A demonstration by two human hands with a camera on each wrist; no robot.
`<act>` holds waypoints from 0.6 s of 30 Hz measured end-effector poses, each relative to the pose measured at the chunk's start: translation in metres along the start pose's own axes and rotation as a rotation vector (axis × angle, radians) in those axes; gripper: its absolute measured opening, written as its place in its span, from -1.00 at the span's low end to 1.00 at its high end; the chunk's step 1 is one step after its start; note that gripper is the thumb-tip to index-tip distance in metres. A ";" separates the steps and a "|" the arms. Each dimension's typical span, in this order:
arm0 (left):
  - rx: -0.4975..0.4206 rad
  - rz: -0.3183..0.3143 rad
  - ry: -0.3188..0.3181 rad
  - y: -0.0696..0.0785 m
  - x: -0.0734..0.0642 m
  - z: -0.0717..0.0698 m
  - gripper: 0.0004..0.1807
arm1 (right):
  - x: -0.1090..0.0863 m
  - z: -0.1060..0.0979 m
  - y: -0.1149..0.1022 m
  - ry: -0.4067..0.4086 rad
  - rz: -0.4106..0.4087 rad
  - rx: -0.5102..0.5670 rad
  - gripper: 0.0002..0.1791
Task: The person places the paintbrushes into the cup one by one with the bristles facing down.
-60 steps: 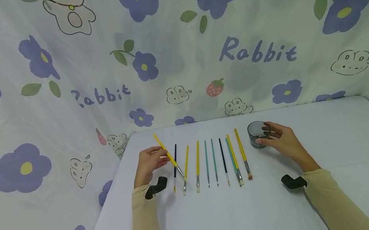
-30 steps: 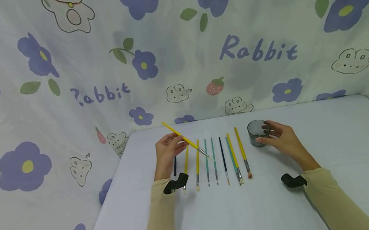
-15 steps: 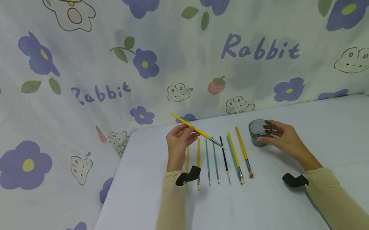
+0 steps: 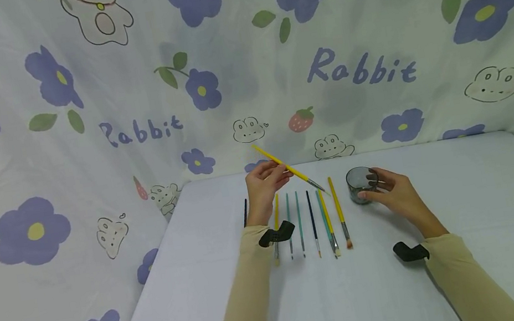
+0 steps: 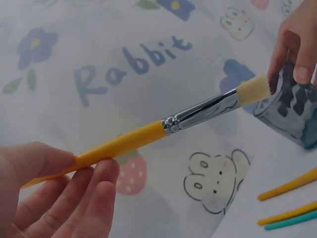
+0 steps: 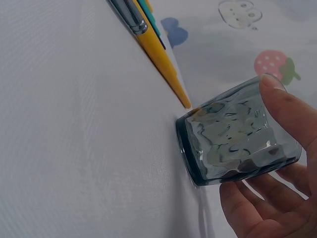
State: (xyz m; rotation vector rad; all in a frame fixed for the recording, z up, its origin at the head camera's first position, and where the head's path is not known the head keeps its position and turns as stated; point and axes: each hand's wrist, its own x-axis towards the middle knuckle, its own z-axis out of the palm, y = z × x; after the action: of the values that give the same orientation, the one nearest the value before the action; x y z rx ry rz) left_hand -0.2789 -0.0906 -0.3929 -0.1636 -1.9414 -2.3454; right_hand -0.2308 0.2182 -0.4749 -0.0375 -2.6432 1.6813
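My left hand pinches a yellow paintbrush by its handle between thumb and fingers. The brush has a silver ferrule and pale flat bristles; it slants down to the right, bristle end toward the glass. In the head view it is raised above the row of brushes. My right hand grips a smoky grey glass cup, thumb on one side near the rim and fingers on the other. The cup stands upright on the table, right of the row, and nothing shows inside it.
On the white table lies a row of paintbrushes: a yellow one with brown bristles nearest the cup, several others in yellow, teal and dark, including a dark brush. My left forearm covers part of the row. A patterned curtain hangs behind.
My left hand has carried the yellow paintbrush from the left end of the row rightward and farther back, toward the cup. My right hand stays on the glass cup in the same place.
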 end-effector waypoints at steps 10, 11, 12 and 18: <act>-0.001 0.019 -0.028 0.002 0.007 0.023 -0.75 | 0.000 0.001 0.002 -0.008 -0.010 0.017 0.15; -0.001 0.020 -0.032 0.002 0.007 0.024 -0.75 | 0.000 0.001 0.003 -0.008 -0.011 0.018 0.15; 0.002 0.021 -0.036 0.001 0.008 0.026 -0.75 | 0.000 0.001 0.003 -0.010 -0.011 0.020 0.15; 0.012 0.016 -0.057 -0.002 0.011 0.036 -0.75 | 0.001 0.001 0.002 -0.010 0.002 0.016 0.17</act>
State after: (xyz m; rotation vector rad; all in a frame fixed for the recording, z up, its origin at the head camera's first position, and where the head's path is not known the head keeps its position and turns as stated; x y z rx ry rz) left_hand -0.2897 -0.0550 -0.3867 -0.2474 -1.9714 -2.3438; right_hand -0.2315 0.2183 -0.4767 -0.0321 -2.6374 1.7074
